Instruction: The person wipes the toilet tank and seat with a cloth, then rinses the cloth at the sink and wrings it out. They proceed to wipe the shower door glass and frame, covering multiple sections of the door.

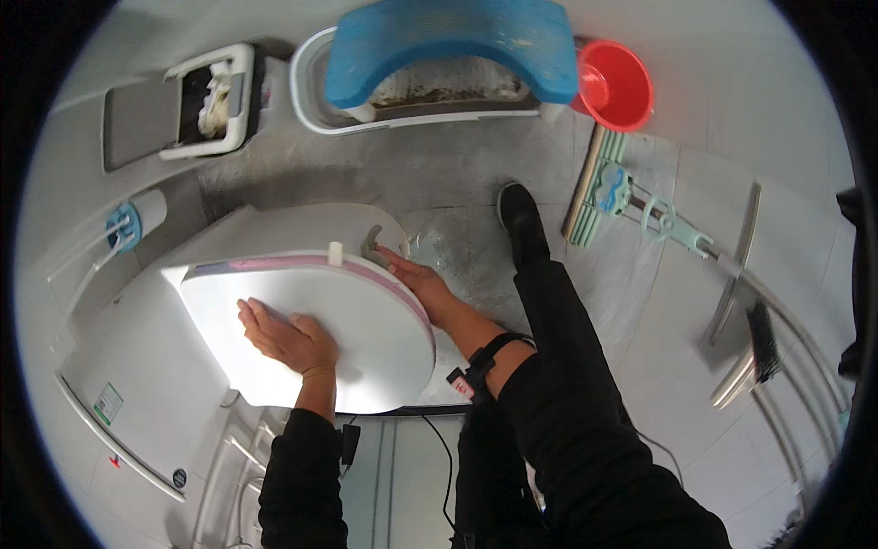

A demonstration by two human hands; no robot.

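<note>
My left hand (291, 336) lies palm down, holding nothing, on the smooth white toilet lid (370, 343). A pinkish band (288, 261) runs along the far edge of the lid and seat, where a small pale buffer (335, 254) sticks out. The lid and seat look tilted above the toilet bowl (315, 218), part of which shows beyond them. Along the rounded right edge, my right hand (418, 280) grips a grey-green cloth (371, 246) near the bowl's rim. The underside of the seat is mostly hidden.
A blue stool (446, 27) stands over a white tub (302, 89), beside a red bucket (621, 86). On the right are a sponge mop (610, 189) and a broom (761, 343). A bin (243, 103) and a toilet brush holder (130, 223) are at left. My shoe (519, 206) rests on the tiles.
</note>
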